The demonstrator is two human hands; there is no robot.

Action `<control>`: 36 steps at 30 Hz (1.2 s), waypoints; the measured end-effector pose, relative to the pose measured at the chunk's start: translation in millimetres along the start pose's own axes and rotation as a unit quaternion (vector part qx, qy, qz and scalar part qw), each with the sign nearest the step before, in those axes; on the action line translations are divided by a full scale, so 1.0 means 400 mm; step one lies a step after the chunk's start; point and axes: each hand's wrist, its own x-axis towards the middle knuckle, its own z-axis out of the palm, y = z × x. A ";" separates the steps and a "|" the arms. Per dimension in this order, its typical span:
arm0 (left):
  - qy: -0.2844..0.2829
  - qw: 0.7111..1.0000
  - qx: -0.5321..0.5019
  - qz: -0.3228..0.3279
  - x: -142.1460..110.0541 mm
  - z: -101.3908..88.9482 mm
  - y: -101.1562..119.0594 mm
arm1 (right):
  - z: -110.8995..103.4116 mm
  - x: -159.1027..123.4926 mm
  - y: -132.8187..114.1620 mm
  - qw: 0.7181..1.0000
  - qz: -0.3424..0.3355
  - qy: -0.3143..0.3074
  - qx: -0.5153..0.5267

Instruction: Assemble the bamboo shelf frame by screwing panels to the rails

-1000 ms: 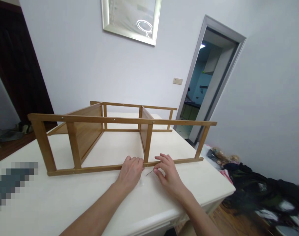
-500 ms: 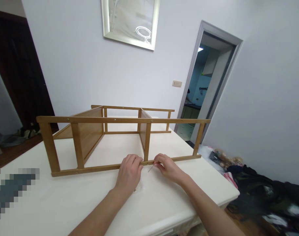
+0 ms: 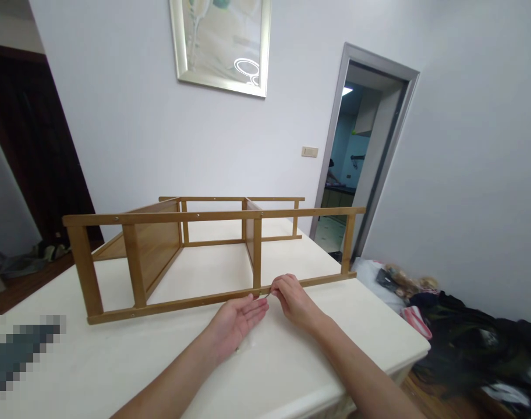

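A bamboo shelf frame (image 3: 195,216) lies on its side on the cream table (image 3: 117,361). My left hand (image 3: 239,319) rests palm up on the table, fingers stretched out, just below the frame's lower rail. Beside it, my right hand (image 3: 291,299) is pinched on a thin metal tool (image 3: 265,296), probably a small hex key, whose tip is at the lower rail near the middle upright (image 3: 257,256). Fingers hide most of the tool.
A framed picture (image 3: 219,43) hangs on the wall behind. An open doorway (image 3: 357,157) leads to another room at the right. Dark bags and clothes (image 3: 470,337) lie on the floor past the table's right edge. A blurred patch sits at the lower left.
My left hand has turned from palm down near the rail to palm up with fingers spread. My right hand has closed into a pinch on the tool and moved up to the rail.
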 end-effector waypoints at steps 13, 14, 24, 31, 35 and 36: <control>-0.014 0.997 -0.075 -0.013 0.009 -0.007 0.036 | -0.021 -0.034 -0.133 0.991 0.085 0.100 0.006; -0.022 0.997 -0.077 -0.012 0.006 -0.010 0.045 | -0.011 -0.043 -0.164 0.991 0.096 0.092 0.031; -0.044 0.998 -0.010 -0.032 0.022 -0.047 0.076 | 0.036 -0.060 -0.300 0.974 0.138 -0.141 0.111; -0.056 0.997 -0.003 -0.045 0.046 -0.075 0.091 | 0.016 -0.060 -0.304 0.965 0.178 -0.136 0.135; -0.068 0.995 0.005 -0.072 0.056 -0.091 0.096 | 0.028 -0.066 -0.304 0.970 0.171 -0.108 0.135; -0.073 0.995 0.009 -0.071 0.056 -0.094 0.094 | 0.031 -0.070 -0.302 0.973 0.169 -0.084 0.135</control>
